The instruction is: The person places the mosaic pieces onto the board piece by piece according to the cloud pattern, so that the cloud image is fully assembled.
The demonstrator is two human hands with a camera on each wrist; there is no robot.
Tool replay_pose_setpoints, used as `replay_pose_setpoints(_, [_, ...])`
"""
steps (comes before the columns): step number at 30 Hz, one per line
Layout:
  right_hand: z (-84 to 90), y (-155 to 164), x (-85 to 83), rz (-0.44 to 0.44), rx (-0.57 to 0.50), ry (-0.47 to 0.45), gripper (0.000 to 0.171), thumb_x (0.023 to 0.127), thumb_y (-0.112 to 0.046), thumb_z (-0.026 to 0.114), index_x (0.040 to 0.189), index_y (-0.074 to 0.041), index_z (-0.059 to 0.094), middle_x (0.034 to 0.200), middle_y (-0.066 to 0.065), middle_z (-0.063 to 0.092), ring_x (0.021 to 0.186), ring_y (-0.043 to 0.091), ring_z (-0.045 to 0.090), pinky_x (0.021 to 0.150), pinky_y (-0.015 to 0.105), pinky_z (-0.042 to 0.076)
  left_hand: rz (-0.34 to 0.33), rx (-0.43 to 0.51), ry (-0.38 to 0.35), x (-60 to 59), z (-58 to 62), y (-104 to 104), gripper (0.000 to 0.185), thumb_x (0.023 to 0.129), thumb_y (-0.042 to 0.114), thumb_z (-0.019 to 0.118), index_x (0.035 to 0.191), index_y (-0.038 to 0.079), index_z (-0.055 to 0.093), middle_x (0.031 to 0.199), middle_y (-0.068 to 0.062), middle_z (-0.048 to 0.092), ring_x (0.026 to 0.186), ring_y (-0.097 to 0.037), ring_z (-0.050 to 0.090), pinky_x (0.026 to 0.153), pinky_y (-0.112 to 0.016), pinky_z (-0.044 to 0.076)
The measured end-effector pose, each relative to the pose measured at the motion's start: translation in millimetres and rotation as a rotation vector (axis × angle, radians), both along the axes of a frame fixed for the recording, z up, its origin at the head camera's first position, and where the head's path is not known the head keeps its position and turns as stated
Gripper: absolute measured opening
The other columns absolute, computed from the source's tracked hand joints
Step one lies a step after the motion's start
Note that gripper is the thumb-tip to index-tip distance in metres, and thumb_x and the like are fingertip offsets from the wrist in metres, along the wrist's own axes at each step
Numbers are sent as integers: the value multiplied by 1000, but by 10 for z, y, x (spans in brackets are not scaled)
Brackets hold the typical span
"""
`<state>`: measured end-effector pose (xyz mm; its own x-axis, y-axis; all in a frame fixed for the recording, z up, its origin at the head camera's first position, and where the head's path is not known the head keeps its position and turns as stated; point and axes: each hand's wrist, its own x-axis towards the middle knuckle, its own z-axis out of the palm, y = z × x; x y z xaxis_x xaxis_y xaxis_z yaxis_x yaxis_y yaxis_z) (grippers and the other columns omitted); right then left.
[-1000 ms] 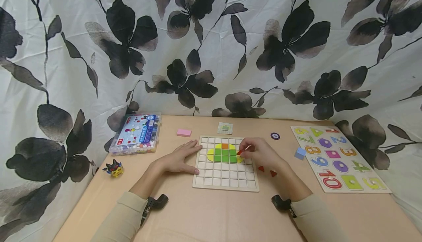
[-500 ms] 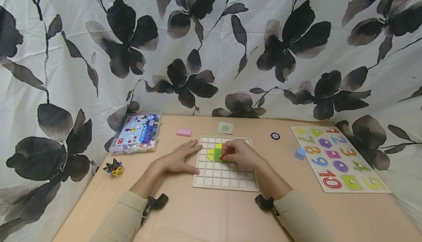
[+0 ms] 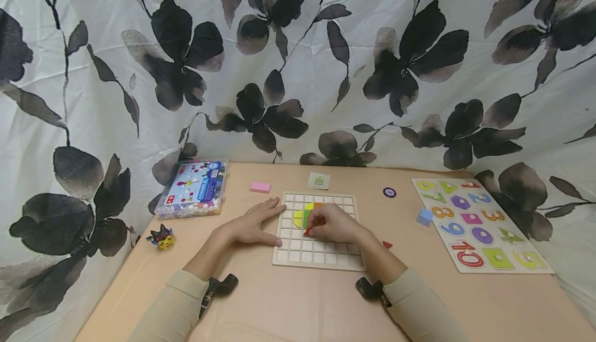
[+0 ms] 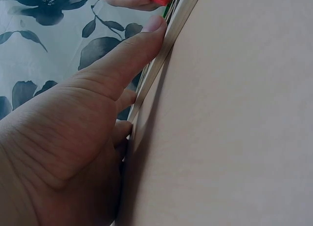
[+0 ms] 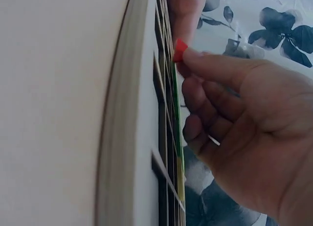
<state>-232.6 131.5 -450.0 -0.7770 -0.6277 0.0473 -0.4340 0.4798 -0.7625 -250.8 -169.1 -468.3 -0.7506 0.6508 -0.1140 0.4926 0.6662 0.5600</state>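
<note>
right hand [image 3: 332, 224] moved lower-left over grid board [image 3: 318, 254], pinching red piece [image 3: 307, 232]

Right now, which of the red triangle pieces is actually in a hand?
The red triangle pinched by the right hand over the grid board, just below the green tiles. The other red triangle lies untouched on the table right of the board.

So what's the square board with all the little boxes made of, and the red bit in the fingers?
The grid board looks like pale, unpainted wood: light tan, matte, with a thick raised rim visible in the right wrist view. The red piece pinched by the right hand looks like painted wood or maybe plastic; its colour is smooth and even, but it is too small to be sure.
</note>
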Motion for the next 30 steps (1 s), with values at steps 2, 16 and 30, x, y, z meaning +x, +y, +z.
replay_pose_setpoints(2, [-15, -7, -2, 16, 11, 5, 7, 91, -3, 78, 91, -10, 76, 88, 2, 74, 79, 12, 61, 71, 23, 54, 0, 0, -2, 1, 0, 0, 102, 85, 64, 77, 165, 23, 31, 176, -10, 9, 164, -32, 4, 131, -59, 6])
replay_pose_setpoints(16, [-5, -25, 44, 19, 136, 78, 8, 89, -13, 83, 96, -16, 79, 82, -10, 66, 78, 9, 58, 69, 22, 50, -5, 4, -1, 9, 8, -6, 101, 85, 63, 77, 165, 22, 32, 176, -11, 9, 164, -33, 4, 131, -60, 6])
replay_pose_setpoints(30, [85, 25, 69, -41, 155, 111, 19, 88, -17, 84, 106, -16, 81, 86, -11, 68, 83, 12, 59, 74, 27, 51, -6, -1, 4, 9, 9, -9, 101, 85, 63, 77, 165, 22, 31, 176, -10, 9, 164, -33, 4, 131, -59, 6])
